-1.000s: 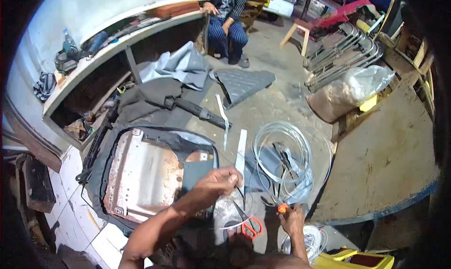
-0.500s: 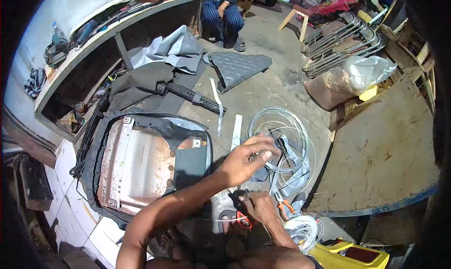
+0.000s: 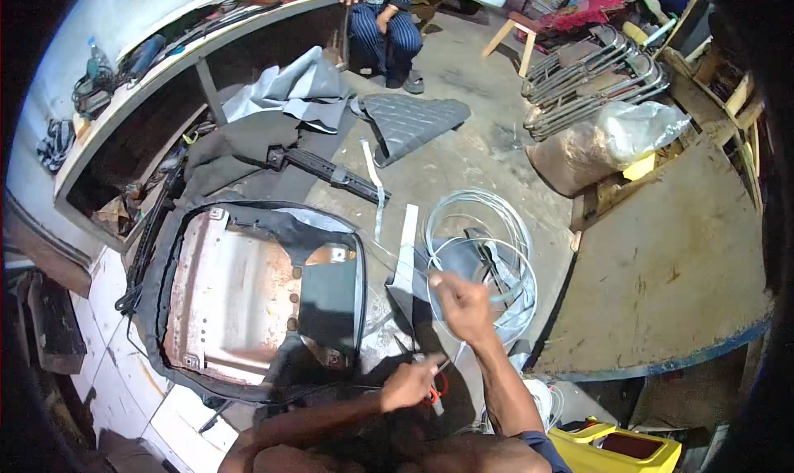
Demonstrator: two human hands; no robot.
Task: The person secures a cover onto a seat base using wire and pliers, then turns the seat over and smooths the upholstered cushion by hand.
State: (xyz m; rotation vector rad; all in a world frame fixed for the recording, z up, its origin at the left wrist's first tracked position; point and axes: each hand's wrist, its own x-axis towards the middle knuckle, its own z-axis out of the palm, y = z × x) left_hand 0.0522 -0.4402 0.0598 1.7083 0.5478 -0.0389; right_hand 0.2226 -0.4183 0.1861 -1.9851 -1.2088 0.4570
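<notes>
My right hand (image 3: pixel 465 306) is raised over the wire coil, its fingers pinched around a thin wire (image 3: pixel 399 256) that runs up and left from them. Lower down, my left hand (image 3: pixel 409 387) is closed; what sits between its fingertips is too small to make out. A red-handled tool (image 3: pixel 442 384) lies partly hidden behind my left hand. The large coil of wire (image 3: pixel 528 246) rests on the floor over grey cloth scraps (image 3: pixel 519 312). To the left, a seat (image 3: pixel 236 295) lies with its rusty metal underside up and dark cover folded around the rim.
A black metal rail (image 3: pixel 335 175) and a quilted grey piece (image 3: pixel 418 121) lie beyond the seat. At right are a curved board (image 3: pixel 670 283), a plastic sack (image 3: pixel 579 150) and stacked metal frames (image 3: pixel 591 80). A yellow case (image 3: pixel 616 450) stands near my right knee. Someone (image 3: pixel 382 31) sits at the back.
My right hand has risen from the dark tool near my feet to above the coil, now pinching wire. My left hand has drawn back and down, its fingers closing.
</notes>
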